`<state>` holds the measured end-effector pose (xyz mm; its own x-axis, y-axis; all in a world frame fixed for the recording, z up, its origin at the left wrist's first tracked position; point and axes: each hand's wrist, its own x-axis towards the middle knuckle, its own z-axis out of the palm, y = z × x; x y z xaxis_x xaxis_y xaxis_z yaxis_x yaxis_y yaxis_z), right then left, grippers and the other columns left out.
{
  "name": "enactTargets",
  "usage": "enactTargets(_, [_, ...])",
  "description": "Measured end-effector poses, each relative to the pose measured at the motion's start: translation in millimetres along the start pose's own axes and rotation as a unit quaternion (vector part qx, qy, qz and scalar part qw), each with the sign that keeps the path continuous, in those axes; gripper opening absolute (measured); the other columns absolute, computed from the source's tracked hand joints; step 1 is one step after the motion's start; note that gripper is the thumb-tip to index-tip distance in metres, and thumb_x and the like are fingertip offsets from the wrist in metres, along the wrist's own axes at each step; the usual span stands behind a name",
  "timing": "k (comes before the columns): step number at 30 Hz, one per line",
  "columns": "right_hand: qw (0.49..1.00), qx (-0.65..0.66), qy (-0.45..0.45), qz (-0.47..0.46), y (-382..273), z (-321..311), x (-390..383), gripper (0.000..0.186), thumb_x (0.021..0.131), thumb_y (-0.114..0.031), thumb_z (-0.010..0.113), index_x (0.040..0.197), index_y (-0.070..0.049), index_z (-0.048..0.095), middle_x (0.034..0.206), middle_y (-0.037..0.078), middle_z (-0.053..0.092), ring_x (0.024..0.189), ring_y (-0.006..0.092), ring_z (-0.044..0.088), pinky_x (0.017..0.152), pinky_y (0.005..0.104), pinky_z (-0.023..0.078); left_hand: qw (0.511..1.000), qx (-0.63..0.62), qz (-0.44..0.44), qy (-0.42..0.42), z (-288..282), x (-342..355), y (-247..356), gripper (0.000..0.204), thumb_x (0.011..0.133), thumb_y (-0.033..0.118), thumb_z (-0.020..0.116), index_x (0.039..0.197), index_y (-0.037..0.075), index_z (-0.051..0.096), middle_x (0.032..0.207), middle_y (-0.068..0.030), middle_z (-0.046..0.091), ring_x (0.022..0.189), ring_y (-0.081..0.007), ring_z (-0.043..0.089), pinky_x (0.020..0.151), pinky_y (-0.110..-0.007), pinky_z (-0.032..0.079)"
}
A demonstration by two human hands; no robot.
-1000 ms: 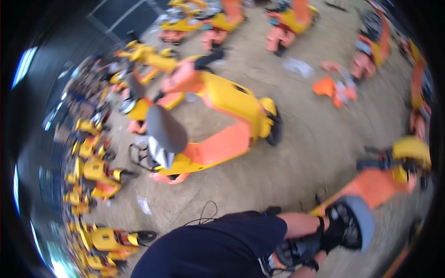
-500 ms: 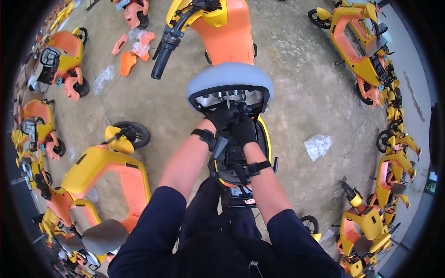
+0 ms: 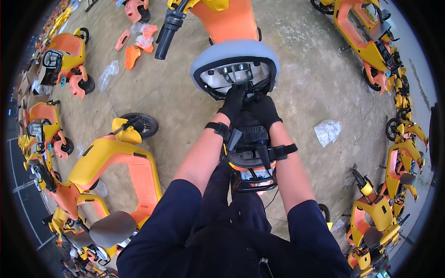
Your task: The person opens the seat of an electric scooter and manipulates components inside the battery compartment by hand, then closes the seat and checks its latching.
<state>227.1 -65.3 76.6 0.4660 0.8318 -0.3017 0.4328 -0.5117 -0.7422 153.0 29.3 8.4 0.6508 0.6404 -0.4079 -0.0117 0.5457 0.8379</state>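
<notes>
A scooter seat (image 3: 235, 50) wrapped in pale blue-grey is tilted up in front of me, its white underside (image 3: 214, 79) and metal bracket (image 3: 238, 72) facing me. My left hand (image 3: 233, 103), in a black glove, is closed at the seat's lower edge, just below the bracket. Close beside it on the right, my black-gloved right hand (image 3: 265, 110) has its fingers curled in. Whatever they grip is hidden by the gloves and dark parts. Under my wrists lies the scooter's black rear section (image 3: 252, 134), with a black rack (image 3: 252, 186) at its end.
The same scooter's orange front panel (image 3: 227, 21) and black handlebar grip (image 3: 167, 39) are beyond the seat. A yellow-orange scooter (image 3: 116, 157) stands at my left, others (image 3: 361, 37) along the right. Clear plastic wrap (image 3: 327, 132) and orange panels (image 3: 132, 56) lie on the concrete floor.
My view has shifted, and the seat's underside and bracket show more fully. My left hand has come away from in front of the underside; both hands stay close together at its lower edge.
</notes>
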Motion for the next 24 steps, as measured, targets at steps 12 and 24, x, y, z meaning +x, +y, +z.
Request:
enactTargets(12, [0.982, -0.135, 0.133, 0.014, 50, 3, 34, 0.023, 0.072, -0.022, 0.059, 0.091, -0.009, 0.061, 0.081, 0.017, 0.062, 0.078, 0.0354, 0.059, 0.066, 0.0396, 0.047, 0.970, -0.131, -0.203, -0.031, -13, -32, 48, 0.025, 0.085, 0.033, 0.051, 0.067, 0.017, 0.048, 0.040, 0.0042, 0.034, 0.032, -0.0108, 0.032, 0.033, -0.024, 0.024])
enactTargets(24, [0.944, -0.083, 0.123, -0.294, 25, 10, 20, 0.020, 0.072, -0.013, 0.062, 0.088, -0.003, 0.059, 0.080, 0.013, 0.061, 0.073, 0.0272, 0.059, 0.064, 0.0339, 0.045, 0.940, -0.260, -0.202, -0.090, -22, -39, 51, 0.016, 0.087, 0.020, 0.049, 0.089, 0.008, 0.058, 0.053, 0.0052, 0.045, 0.045, -0.0056, 0.040, 0.044, -0.019, 0.037])
